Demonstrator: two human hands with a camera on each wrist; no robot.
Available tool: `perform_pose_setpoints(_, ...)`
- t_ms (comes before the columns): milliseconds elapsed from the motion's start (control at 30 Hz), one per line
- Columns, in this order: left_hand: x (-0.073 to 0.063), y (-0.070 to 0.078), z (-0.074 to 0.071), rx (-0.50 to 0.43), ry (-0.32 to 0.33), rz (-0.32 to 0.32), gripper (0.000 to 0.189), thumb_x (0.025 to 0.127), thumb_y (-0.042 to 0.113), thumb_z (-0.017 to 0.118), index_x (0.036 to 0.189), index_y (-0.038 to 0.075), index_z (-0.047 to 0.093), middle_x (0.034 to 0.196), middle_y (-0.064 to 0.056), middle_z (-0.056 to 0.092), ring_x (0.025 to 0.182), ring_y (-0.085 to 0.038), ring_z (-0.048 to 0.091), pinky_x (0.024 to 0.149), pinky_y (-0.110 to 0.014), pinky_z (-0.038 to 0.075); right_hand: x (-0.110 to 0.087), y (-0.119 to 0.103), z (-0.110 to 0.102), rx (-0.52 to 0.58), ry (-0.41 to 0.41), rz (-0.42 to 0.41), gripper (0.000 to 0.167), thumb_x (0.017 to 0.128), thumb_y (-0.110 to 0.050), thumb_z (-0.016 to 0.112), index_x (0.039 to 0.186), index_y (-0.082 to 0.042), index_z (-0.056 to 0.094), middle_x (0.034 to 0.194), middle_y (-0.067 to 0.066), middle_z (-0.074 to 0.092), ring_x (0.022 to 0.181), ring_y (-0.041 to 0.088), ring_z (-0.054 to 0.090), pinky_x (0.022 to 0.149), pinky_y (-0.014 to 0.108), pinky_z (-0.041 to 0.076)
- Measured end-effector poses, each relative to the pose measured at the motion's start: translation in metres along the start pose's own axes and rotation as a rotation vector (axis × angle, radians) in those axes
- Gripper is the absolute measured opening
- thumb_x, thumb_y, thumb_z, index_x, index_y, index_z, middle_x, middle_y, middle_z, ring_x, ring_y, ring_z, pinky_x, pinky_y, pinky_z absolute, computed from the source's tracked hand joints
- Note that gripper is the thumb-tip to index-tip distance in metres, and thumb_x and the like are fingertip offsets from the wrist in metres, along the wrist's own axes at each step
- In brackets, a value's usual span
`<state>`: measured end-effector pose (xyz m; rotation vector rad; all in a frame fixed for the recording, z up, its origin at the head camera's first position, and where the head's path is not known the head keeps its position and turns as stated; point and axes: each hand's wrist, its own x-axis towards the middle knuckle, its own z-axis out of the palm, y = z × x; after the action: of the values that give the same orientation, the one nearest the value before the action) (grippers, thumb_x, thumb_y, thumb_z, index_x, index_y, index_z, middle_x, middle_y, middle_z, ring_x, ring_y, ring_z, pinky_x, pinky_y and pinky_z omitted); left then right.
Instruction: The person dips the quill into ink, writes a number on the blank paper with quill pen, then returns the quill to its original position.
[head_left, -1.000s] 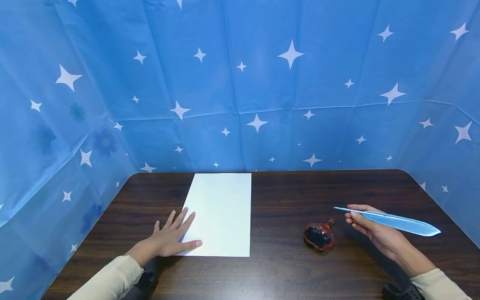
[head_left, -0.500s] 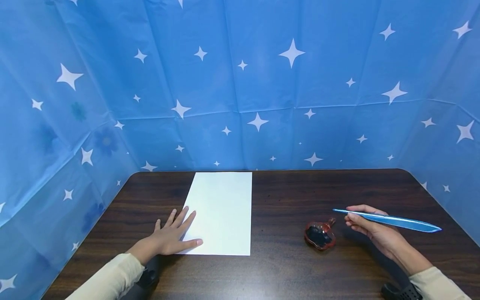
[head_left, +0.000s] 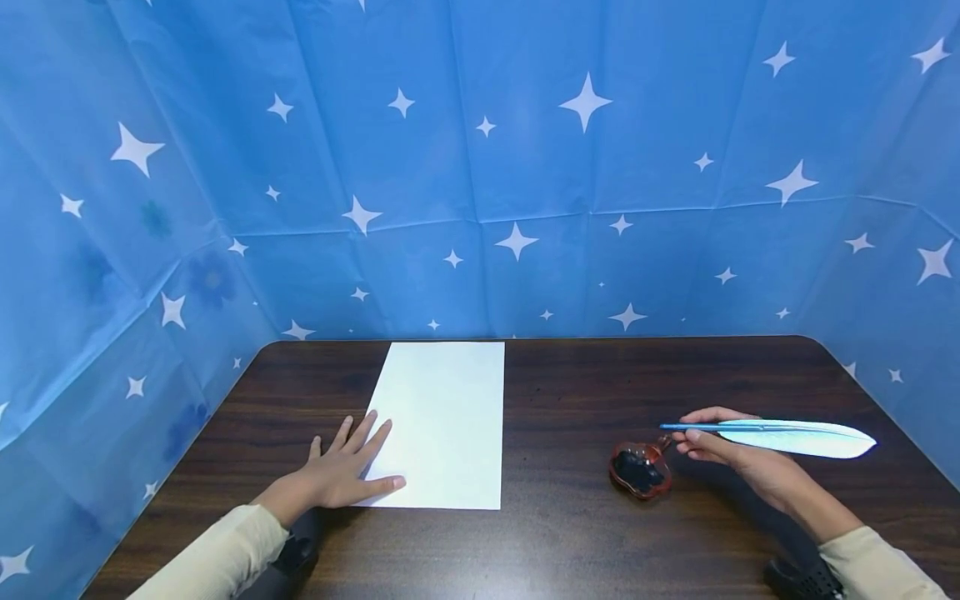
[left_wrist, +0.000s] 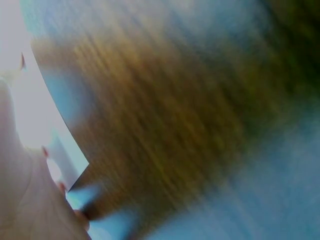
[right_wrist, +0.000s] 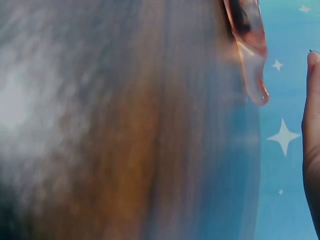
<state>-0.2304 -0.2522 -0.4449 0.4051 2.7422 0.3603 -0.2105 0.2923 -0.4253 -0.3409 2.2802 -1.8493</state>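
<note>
My left hand [head_left: 335,477] lies spread on the left edge of a blank white sheet of paper [head_left: 450,417], fingers straight. In the left wrist view the palm [left_wrist: 30,200] and the corner of the paper [left_wrist: 67,150] show at the left. My right hand [head_left: 742,454] pinches a blue feather quill [head_left: 802,438] near its thin end, with the vane pointing right. Just left of that hand sits a small reddish-brown dish [head_left: 640,472] of black liquid, its stubby handle close to the fingers. The right wrist view shows that handle [right_wrist: 255,75] and part of the hand [right_wrist: 312,130].
A dark wood-grain table [head_left: 570,542] carries everything. Blue cloth [head_left: 525,167] with white stars stands behind it and at both sides. Dark straps sit at both wrists, such as the right wrist band [head_left: 806,579].
The right hand has shifted slightly left toward the dish and turned the quill, so its broad face now shows and it lies nearly level. The left hand and paper stay put.
</note>
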Motion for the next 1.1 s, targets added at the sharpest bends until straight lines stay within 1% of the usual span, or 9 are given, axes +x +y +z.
perform_pose_setpoints(67,0.001,-0.001,0.001,0.001,0.008,0.004,0.100,0.082,0.079,0.042,0.156,0.022,0.006,0.161,-0.011,-0.010,0.144,-0.045,-0.010,0.098,-0.077,-0.010,0.001,0.000,0.002,0.001,-0.001,-0.017,0.035,0.097,-0.015,0.057,0.119,0.011,0.052,0.102,0.003,0.071,0.093,0.015,0.070,0.081,0.032,0.056)
perform_pose_setpoints(133,0.002,-0.001,0.001,0.016,0.000,-0.006,0.100,0.082,0.080,0.040,0.156,0.023,0.004,0.161,-0.009,-0.012,0.144,-0.043,-0.011,0.099,-0.077,-0.009,0.002,0.000,0.004,0.006,-0.010,-0.040,0.032,0.096,-0.012,0.059,0.116,0.013,0.055,0.099,0.003,0.071,0.090,0.015,0.070,0.079,0.033,0.057)
perform_pose_setpoints(267,-0.002,0.006,-0.005,0.000,-0.003,0.000,0.098,0.084,0.075,0.044,0.156,0.019,0.007,0.161,-0.013,-0.009,0.144,-0.046,-0.009,0.098,-0.078,-0.008,0.005,-0.002,0.008,-0.017,-0.044,-0.065,0.030,0.095,-0.009,0.060,0.111,0.015,0.056,0.095,0.003,0.072,0.085,0.016,0.071,0.074,0.037,0.057)
perform_pose_setpoints(367,-0.004,0.009,-0.008,-0.017,0.002,0.008,0.097,0.085,0.072,0.047,0.155,0.016,0.009,0.161,-0.016,-0.007,0.143,-0.048,-0.008,0.097,-0.078,-0.009,0.006,-0.002,0.010,-0.047,-0.078,-0.058,0.031,0.094,-0.010,0.061,0.110,0.016,0.057,0.093,0.008,0.072,0.083,0.017,0.071,0.072,0.039,0.058)
perform_pose_setpoints(533,0.000,0.002,-0.001,0.007,-0.009,-0.011,0.100,0.083,0.077,0.043,0.156,0.021,0.005,0.161,-0.011,-0.011,0.144,-0.044,-0.011,0.099,-0.077,-0.009,0.007,-0.001,0.013,-0.090,-0.141,-0.091,0.027,0.095,-0.008,0.059,0.109,0.016,0.058,0.096,0.017,0.071,0.083,0.020,0.071,0.070,0.039,0.058)
perform_pose_setpoints(600,0.002,-0.001,0.002,0.012,-0.007,-0.016,0.100,0.082,0.079,0.041,0.156,0.022,0.005,0.161,-0.009,-0.011,0.144,-0.042,-0.012,0.099,-0.076,-0.010,0.007,0.000,0.015,-0.117,-0.158,-0.115,0.025,0.095,-0.007,0.058,0.108,0.014,0.059,0.096,0.017,0.071,0.082,0.019,0.071,0.069,0.039,0.058)
perform_pose_setpoints(700,0.003,-0.002,0.002,0.000,0.002,-0.005,0.100,0.082,0.078,0.043,0.156,0.020,0.007,0.161,-0.011,-0.010,0.144,-0.044,-0.011,0.098,-0.077,-0.010,0.007,0.001,0.017,-0.145,-0.180,-0.137,0.021,0.094,-0.006,0.059,0.104,0.012,0.061,0.092,0.016,0.070,0.078,0.018,0.071,0.067,0.040,0.058)
perform_pose_setpoints(900,-0.003,0.007,-0.006,-0.012,0.003,0.008,0.098,0.085,0.071,0.048,0.155,0.016,0.009,0.161,-0.015,-0.007,0.143,-0.048,-0.009,0.098,-0.078,-0.008,0.008,0.000,0.022,-0.193,-0.180,-0.175,0.014,0.090,-0.003,0.064,0.096,0.009,0.065,0.082,0.014,0.070,0.070,0.016,0.070,0.060,0.037,0.058)
perform_pose_setpoints(1100,-0.005,0.009,-0.008,-0.009,-0.006,0.005,0.098,0.085,0.071,0.048,0.156,0.016,0.009,0.161,-0.016,-0.007,0.143,-0.049,-0.007,0.098,-0.079,-0.006,0.009,-0.002,0.024,-0.233,-0.198,-0.204,0.012,0.089,-0.002,0.065,0.095,0.008,0.066,0.080,0.013,0.070,0.066,0.013,0.068,0.057,0.035,0.057)
